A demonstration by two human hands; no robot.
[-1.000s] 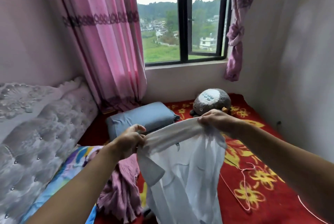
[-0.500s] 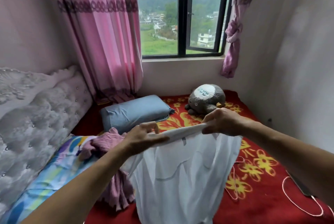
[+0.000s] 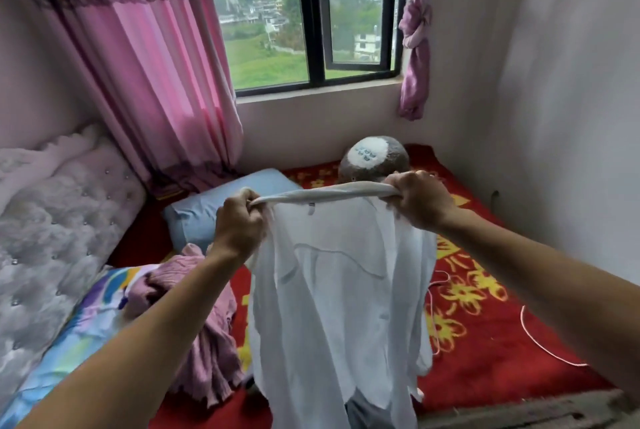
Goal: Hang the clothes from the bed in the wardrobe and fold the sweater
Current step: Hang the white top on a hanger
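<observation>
The white shirt (image 3: 339, 290) is held up at frame centre, its collar gripped by the left hand (image 3: 239, 222) and the right hand (image 3: 420, 201); open red blanket (image 3: 491, 342) is left at lower right, bounded by the wall. The pink sweater (image 3: 211, 345) is heaped at lower left, with a blue pillow (image 3: 194, 217) and a plush toy (image 3: 375, 154) behind. A thin hanger (image 3: 430, 307) is partly hidden by the shirt's right edge.
</observation>
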